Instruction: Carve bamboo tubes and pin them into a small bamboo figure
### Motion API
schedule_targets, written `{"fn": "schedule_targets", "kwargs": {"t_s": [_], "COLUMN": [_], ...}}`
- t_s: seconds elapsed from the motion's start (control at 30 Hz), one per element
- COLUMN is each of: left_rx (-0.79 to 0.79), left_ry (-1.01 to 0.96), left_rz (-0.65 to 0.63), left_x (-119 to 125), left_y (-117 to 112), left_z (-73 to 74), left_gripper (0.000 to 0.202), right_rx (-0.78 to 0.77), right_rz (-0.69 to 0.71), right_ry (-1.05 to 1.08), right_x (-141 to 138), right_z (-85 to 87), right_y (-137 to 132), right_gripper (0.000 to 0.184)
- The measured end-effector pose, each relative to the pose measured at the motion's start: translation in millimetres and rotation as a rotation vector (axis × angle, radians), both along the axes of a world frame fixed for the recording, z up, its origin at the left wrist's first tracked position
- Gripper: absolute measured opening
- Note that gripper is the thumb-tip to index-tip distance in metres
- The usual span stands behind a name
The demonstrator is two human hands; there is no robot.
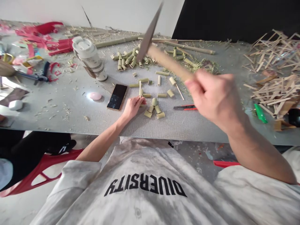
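Note:
My right hand (211, 97) is raised over the right side of the table, wrapped round the wooden handle of a hammer (170, 62). Its long metal head tapers to a point at the top and is slightly blurred. My left hand (133, 107) rests on the table, fingers closed on a thin pale stick (140, 87) that stands upright. Whether the stick's lower end sits in a piece of bamboo is hidden by the fingers. Just right of that hand, several short bamboo tubes (157, 109) lie grouped together. More cut bamboo pieces (161, 95) are scattered behind them.
A phone (117, 97) and a white lidded cup (90, 57) stand left of my left hand. A utility knife (184, 107) lies below the hammer. Piled bamboo tubes (127, 59) are at the back, thin wooden sticks (276, 93) at right. A person's dark-clothed leg shows lower left.

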State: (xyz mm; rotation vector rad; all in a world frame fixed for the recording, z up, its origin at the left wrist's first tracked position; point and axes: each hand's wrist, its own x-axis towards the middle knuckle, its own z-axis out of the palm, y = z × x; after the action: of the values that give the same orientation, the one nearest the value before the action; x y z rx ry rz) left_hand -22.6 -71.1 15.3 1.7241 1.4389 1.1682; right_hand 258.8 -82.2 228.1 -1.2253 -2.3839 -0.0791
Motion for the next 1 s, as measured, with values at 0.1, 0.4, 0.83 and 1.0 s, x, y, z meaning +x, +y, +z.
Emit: {"fn": "schedule_targets", "kwargs": {"t_s": [0.1,0.4,0.83,1.0], "left_rx": [0.007,0.055,0.069,0.295], "left_ry": [0.014,0.141,0.518,0.444], "left_rz": [0.002,-0.087,-0.052,0.109], "left_x": [0,-7,-24,-13], "left_y": [0,-1,3,-2], "left_z": [0.3,5.1,16.1,64.3], "left_gripper": [0.06,0.031,0.038,0.034], "right_rx": [-0.146,-0.111,-0.215,-0.166], "right_rz": [0.037,-0.477,-0.604,-0.256], "right_ry": [-0.099,-0.012,-0.094,0.27], "right_x": [5,72,126,76], "right_z": [-2.2,-85.5,-166.6,-109.5], "right_y": [-1,69,104,76], "right_gripper": [0.037,0.029,0.032,0.024]}}
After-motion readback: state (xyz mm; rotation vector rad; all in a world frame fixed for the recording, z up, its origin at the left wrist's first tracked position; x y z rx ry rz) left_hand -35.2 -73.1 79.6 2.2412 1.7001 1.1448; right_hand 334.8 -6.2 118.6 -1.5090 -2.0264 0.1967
